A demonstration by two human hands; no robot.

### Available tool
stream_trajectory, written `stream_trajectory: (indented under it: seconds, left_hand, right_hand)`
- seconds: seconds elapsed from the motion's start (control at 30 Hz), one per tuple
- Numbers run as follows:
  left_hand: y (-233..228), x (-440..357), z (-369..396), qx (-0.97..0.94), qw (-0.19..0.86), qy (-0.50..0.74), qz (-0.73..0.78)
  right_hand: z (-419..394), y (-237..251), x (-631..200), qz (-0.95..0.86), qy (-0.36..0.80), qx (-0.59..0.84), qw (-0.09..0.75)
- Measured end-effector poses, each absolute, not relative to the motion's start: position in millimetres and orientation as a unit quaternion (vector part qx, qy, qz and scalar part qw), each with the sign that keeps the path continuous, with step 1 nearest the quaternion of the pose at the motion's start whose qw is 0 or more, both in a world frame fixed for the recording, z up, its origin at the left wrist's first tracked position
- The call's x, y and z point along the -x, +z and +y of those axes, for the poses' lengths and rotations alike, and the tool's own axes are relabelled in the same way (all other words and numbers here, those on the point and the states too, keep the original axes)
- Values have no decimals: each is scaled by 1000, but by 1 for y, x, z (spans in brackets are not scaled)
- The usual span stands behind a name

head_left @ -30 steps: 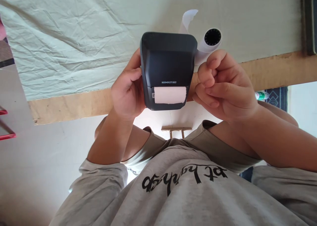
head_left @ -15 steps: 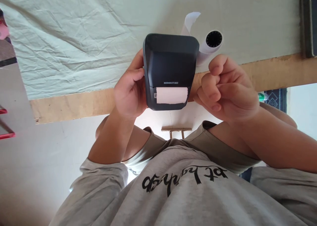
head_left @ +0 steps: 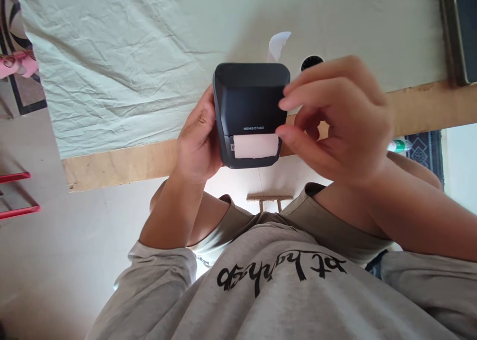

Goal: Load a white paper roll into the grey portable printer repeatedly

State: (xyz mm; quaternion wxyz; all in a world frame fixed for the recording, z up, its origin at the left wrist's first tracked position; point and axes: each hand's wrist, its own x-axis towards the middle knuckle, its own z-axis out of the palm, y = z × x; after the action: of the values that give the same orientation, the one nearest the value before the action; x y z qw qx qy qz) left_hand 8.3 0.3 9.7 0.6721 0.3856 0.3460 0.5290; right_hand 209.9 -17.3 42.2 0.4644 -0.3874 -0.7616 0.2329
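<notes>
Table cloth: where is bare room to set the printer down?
The cloth is bare left of the printer, and between the paper roll and the dark object at right. Crowded around the roll, behind the right hand.

Pale green cloth [head_left: 149, 56], creased, lying spread over the bench [head_left: 122, 161], whose bare wooden edge is showing along the near side. Paper roll [head_left: 311, 61] with curling loose end [head_left: 278, 44] resting on the cloth. Dark framed panel [head_left: 458, 27] sitting at the far right corner. Green-capped bottle [head_left: 397, 145] lying below the bench edge. Red bars [head_left: 18, 193] showing at left.
</notes>
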Motion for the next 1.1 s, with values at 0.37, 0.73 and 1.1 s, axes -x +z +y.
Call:
stream_trajectory:
  seconds: [0.37, 0.73, 1.1]
  left_hand:
    - [19, -5, -1, -383, 664, 492, 412]
    - [16, -6, -6, -417, 672, 478, 382]
    - [12, -3, -5, -448, 674, 476, 344]
  right_hand:
    - [-12, 44, -196, -777, 252, 409, 407]
    - [0, 70, -195, -709, 77, 566, 414]
    - [6, 71, -187, -812, 97, 533, 216]
